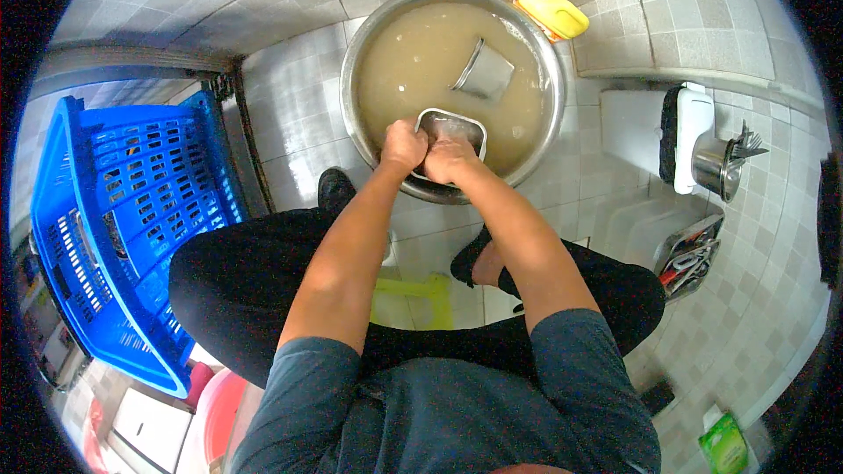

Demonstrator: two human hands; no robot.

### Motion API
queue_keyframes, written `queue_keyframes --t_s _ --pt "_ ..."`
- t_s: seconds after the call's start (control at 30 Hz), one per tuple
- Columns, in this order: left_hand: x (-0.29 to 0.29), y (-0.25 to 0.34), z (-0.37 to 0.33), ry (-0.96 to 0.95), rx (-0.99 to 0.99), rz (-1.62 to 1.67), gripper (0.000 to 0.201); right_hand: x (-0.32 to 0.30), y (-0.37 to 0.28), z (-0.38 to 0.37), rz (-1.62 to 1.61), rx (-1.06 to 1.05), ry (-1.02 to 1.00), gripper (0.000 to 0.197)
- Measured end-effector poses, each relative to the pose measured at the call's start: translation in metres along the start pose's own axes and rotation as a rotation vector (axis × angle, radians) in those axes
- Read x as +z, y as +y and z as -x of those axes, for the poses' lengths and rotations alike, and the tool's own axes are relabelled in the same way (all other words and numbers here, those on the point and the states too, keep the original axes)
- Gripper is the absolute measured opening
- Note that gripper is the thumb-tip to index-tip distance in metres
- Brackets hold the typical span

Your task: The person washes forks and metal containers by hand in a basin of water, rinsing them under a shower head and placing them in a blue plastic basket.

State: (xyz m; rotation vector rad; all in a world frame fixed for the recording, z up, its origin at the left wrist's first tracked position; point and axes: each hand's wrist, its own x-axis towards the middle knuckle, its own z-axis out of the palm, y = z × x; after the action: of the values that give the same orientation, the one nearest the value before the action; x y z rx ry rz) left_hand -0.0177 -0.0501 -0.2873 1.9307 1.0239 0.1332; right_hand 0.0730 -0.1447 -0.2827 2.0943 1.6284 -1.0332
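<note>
A large round metal basin [349, 92] on the tiled floor holds cloudy brownish water. At its near side, a rectangular metal container [481, 133] with rounded corners is tilted with its opening up. My left hand [404, 146] is closed on the container's left rim. My right hand [450, 160] reaches into the container, its fingers curled and pointing down; what they hold, if anything, is hidden. A second metal container [488, 72] lies on its side, partly under the water, farther back and to the right.
A yellow bottle [551, 10] stands behind the basin's right rim. To my left is a blue plastic crate [154, 175]. On the right are a metal cup of cutlery [718, 171] and a tray of utensils [691, 254]. A yellow-green stool [413, 301] is under me.
</note>
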Motion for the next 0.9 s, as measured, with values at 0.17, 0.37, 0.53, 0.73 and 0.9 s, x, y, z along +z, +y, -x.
queue_keyframes --t_s 0.17,0.37,0.53,0.73,0.9 --pt "-0.004 0.002 0.010 0.048 -0.014 -0.032 0.020 -0.032 -0.014 0.022 0.114 0.139 -0.166 0.042" --pt "-0.003 0.008 0.011 -0.027 -0.087 -0.045 0.025 -0.012 -0.008 0.019 -0.129 0.089 -0.282 0.040" --pt "-0.001 0.010 0.012 -0.016 -0.111 -0.025 0.026 0.006 -0.010 0.022 -0.499 0.045 -0.213 0.043" --pt "-0.008 0.011 0.016 0.073 -0.025 0.099 0.024 -0.006 -0.020 0.034 -0.986 0.033 -0.210 0.035" --pt "-0.013 0.016 0.010 -0.062 -0.061 0.020 0.037 -0.006 -0.014 0.034 -0.738 -0.039 -0.169 0.039"
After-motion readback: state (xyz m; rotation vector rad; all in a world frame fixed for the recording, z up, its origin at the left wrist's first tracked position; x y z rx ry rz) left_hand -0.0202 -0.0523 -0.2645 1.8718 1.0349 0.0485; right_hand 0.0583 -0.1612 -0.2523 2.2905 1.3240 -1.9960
